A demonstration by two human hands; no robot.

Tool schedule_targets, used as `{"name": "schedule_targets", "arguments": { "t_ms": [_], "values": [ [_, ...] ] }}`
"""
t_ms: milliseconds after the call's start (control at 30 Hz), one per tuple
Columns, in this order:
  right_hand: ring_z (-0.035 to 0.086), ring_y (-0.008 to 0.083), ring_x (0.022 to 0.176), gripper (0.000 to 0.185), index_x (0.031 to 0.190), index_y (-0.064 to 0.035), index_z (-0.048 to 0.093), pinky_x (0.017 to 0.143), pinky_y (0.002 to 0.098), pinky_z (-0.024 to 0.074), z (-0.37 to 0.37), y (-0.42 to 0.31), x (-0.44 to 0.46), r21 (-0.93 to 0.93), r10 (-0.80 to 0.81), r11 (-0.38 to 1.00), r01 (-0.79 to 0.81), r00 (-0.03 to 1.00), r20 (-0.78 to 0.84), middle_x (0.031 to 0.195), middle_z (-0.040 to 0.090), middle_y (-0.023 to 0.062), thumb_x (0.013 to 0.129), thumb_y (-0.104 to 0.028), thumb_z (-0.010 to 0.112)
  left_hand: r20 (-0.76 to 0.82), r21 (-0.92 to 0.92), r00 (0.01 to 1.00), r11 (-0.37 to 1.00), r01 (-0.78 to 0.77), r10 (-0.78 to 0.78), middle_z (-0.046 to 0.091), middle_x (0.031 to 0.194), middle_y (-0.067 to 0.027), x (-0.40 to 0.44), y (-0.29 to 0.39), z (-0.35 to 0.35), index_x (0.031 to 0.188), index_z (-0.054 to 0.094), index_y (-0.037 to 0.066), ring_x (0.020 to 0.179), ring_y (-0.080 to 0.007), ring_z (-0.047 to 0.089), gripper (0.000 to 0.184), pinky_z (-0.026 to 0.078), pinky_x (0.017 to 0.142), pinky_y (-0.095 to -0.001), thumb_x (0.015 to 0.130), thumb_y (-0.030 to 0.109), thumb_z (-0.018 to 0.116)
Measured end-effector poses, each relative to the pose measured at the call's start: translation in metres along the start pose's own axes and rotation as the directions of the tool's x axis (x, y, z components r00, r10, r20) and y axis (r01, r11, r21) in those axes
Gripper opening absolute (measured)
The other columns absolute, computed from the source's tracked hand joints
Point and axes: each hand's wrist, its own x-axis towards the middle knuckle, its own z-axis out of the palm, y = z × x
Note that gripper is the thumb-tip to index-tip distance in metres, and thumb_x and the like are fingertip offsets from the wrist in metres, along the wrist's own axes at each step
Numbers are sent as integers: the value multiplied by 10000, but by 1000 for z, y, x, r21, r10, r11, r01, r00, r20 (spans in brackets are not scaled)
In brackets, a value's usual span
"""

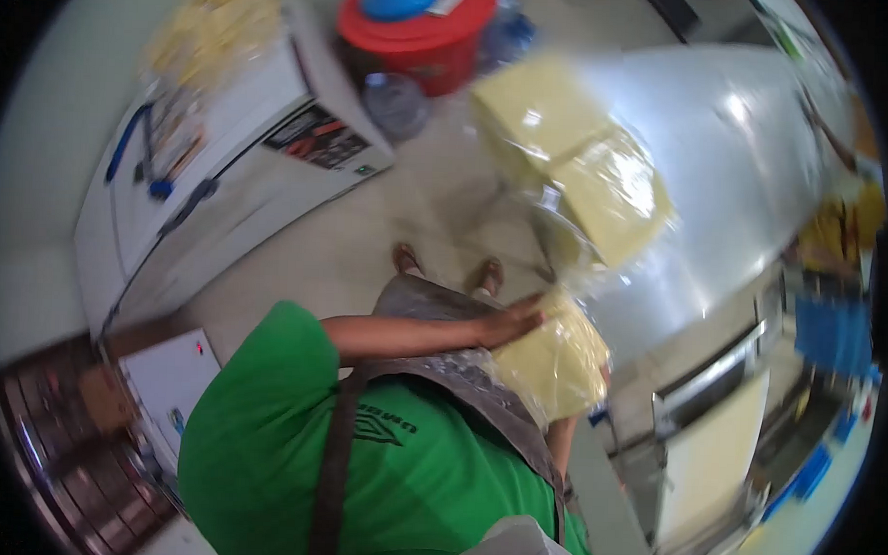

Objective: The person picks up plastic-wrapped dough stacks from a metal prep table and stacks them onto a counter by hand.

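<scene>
Film-wrapped yellow pack [555, 365], held just beside the steel table [726, 194]: the left hand [511, 324] clasps its upper side, fingers nearly straight; the right hand [605, 369] appears to support the other side, mostly hidden (its finger opening cannot be told). The pack probably handles as light and yielding, its glossy film slippery; a broad hold on opposite sides should suit.
</scene>
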Motion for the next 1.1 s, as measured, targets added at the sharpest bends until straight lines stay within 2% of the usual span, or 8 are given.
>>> {"name": "schedule_targets", "arguments": {
  "t_ms": [200, 533, 633, 733, 767, 800, 867, 1100],
  "values": [
    [491, 307, 1249, 766, 1397, 1, 392, 1016, 426, 438, 49, 12, -34, -119, -9, 993, 27, 988, 152, 1382, 475, 172, 952, -623, 400, -9, -117, 1000, 993, 27, -28, 307, 1519, -151, -61, 23, -45, 1532, 118, 60, 1404, -275, 293, 920, 245, 1142, -375, 923, 694, 388],
    [475, 304, 1269, 794, 1418, 2, 368, 1025, 427, 431, 233, 101, -51, -365, 170, 930, 36, 840, 516, 1404, 454, 174, 944, -634, 405, -534, 49, 832, 988, -144, 148, 319, 1502, -237, -232, 0, -195, 1511, 190, 48, 1384, -355, 343, 918, 281, 1134, -407, 913, 733, 315],
    [470, 303, 1274, 802, 1424, 2, 361, 1028, 427, 430, 298, 132, -53, -419, 256, 907, 30, 752, 608, 1411, 447, 175, 942, -638, 406, -720, 23, 681, 986, -166, 132, 401, 1425, -203, -287, 23, -228, 1468, 258, 23, 1318, -301, 412, 862, 324, 1100, -396, 940, 704, 295],
    [425, 296, 1313, 843, 1466, 4, 288, 1049, 413, 413, 361, 158, -37, -497, 373, 867, -42, 716, 590, 1444, 398, 177, 941, -647, 393, -710, -103, 692, 953, -286, 131, 432, 1374, -153, -323, 43, -270, 1432, 311, 25, 1251, -238, 451, 795, 363, 1064, -370, 968, 669, 270],
    [437, 297, 1302, 848, 1461, 4, 295, 1046, 411, 415, 372, 179, -13, -542, 409, 840, -33, 695, 592, 1431, 411, 182, 939, -659, 379, -684, 398, 610, 905, -148, 401, 461, 1329, -123, -343, 67, -274, 1407, 348, 29, 1205, -186, 470, 755, 393, 1033, -340, 986, 646, 238],
    [450, 299, 1291, 854, 1457, 4, 301, 1043, 409, 416, 388, 193, 4, -586, 446, 810, -25, 674, 588, 1419, 423, 187, 936, -671, 365, -689, 399, 603, 905, -148, 402, 461, 1329, -123, -350, 72, -286, 1407, 348, 29, 1205, -186, 470, 755, 393, 1033, -340, 986, 646, 238],
    [461, 297, 1279, 856, 1456, 4, 301, 1040, 404, 416, 454, 192, -4, -587, 503, 807, -67, 600, 622, 1412, 430, 192, 939, -676, 345, -766, -338, 640, 807, -484, 63, 492, 1298, -107, -359, 77, -313, 1396, 377, 39, 1160, -160, 505, 748, 424, 996, -327, 988, 645, 218],
    [489, 288, 1248, 811, 1452, 0, 312, 1021, 403, 427, 668, 184, -5, -658, 622, 745, -109, 470, 626, 1383, 458, 196, 958, -644, 331, -855, -383, 513, 756, -531, -73, 490, 1369, -151, -394, 170, -442, 1438, 360, 59, 1230, -242, 531, 815, 458, 1023, -363, 950, 698, 222]
  ]
}}
